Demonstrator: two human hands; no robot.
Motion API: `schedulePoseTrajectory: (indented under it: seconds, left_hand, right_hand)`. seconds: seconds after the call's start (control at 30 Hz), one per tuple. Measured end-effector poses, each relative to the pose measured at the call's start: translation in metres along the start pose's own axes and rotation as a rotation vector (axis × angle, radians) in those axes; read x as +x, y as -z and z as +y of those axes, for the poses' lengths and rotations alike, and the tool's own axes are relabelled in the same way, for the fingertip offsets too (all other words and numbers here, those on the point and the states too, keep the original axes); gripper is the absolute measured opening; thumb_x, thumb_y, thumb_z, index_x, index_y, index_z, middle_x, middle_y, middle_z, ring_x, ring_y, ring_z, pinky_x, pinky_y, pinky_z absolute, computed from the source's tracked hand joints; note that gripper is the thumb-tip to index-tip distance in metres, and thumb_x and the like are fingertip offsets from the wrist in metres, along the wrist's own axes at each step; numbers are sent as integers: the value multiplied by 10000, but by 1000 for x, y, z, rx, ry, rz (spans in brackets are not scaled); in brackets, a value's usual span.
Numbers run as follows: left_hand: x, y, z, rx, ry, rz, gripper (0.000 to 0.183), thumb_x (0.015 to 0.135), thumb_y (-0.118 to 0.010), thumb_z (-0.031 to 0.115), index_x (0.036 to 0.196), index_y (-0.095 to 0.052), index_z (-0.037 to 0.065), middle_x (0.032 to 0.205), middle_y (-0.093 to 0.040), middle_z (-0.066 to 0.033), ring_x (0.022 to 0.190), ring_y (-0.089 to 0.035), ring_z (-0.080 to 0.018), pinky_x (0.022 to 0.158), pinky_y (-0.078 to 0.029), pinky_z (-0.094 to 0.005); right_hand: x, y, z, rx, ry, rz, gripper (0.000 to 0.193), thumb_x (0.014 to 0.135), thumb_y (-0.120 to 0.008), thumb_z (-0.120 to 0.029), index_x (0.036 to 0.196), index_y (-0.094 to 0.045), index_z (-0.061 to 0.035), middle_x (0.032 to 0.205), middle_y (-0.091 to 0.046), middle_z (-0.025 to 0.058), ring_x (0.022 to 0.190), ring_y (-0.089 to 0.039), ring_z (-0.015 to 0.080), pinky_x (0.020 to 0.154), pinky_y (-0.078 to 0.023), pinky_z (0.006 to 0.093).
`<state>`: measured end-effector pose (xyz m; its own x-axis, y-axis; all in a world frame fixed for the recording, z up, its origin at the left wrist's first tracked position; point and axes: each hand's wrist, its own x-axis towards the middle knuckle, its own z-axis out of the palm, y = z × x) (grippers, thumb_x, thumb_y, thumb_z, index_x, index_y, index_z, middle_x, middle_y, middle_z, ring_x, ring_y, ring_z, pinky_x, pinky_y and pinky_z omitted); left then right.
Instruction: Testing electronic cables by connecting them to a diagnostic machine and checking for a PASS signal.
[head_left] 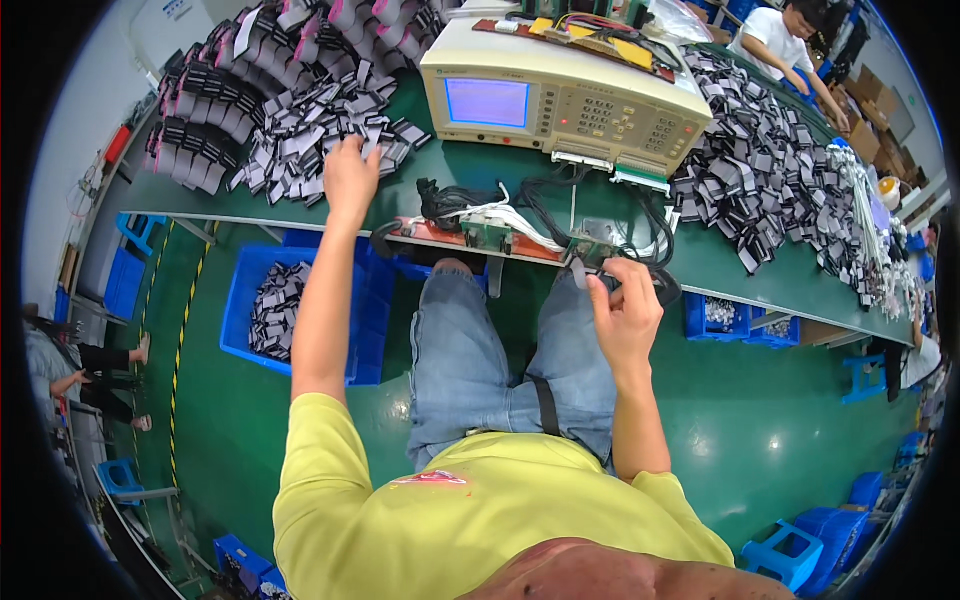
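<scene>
My left hand (352,180) reaches over the near edge of a pile of short grey-and-black flat cables (300,150). Its thumb stands apart from the fingers, and I see nothing between them. My right hand (628,310) is at the bench's front edge, fingers curled and thumb bent in. A short grey flat cable (579,273) meets its fingertips beside a small green circuit board (592,250); the exact grip is partly hidden. Black and white wires (510,218) link this board to another green board (487,237) on an orange strip.
A beige bench tester (565,100) with a lit screen stands ahead. Bundled flat cables (215,95) lie far left, and another large pile (760,170) covers the right. Below the bench is a blue bin (240,310) of flat cables. A co-worker (785,45) sits far right.
</scene>
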<state>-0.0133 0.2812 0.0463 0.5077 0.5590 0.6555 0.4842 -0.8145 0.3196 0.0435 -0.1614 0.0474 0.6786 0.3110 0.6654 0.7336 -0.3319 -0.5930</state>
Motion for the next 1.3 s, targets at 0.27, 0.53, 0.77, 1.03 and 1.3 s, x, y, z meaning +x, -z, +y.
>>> schedulePoseTrajectory:
  seconds: [0.27,0.53,0.77,1.03,1.3]
  left_hand:
    - [17,-22,-16,27,54,-229,328,942,-703,302,1082,-734,7,1022,-758,-221,964,-728,-400,834,-550,-512]
    - [11,-13,50,-461,-293,-152,145,1013,-588,41,1123,-668,-8,1001,-704,-212,917,-695,-401,798,-541,-426]
    - [-16,-56,16,-959,8,-569,187,1048,-636,123,1176,-700,3,943,-702,9,843,-619,-77,769,-496,-251]
    - [-20,-61,13,-1097,63,-577,187,1064,-641,133,1181,-708,3,932,-663,58,812,-554,-18,740,-444,-197]
    - [-18,-58,12,-1077,42,-557,198,1060,-649,135,1189,-709,-3,940,-654,59,823,-546,-23,745,-442,-206]
  right_hand:
    - [-3,5,9,35,17,-12,214,880,-806,-6,1047,-674,13,1087,-699,123,550,-597,132,480,-488,263]
    - [1,2,11,-44,85,-53,216,868,-804,-108,1036,-687,-38,1126,-690,80,714,-712,249,614,-576,357]
    - [5,-5,16,-229,197,-296,215,875,-801,-176,937,-651,-34,1053,-657,58,724,-686,288,612,-558,397]
    - [14,-3,14,-346,210,-469,292,949,-742,-256,826,-581,-45,897,-538,99,674,-641,322,581,-517,435]
    - [4,-13,16,-299,182,-345,242,966,-719,-208,850,-592,-38,895,-538,107,679,-643,316,588,-517,435]
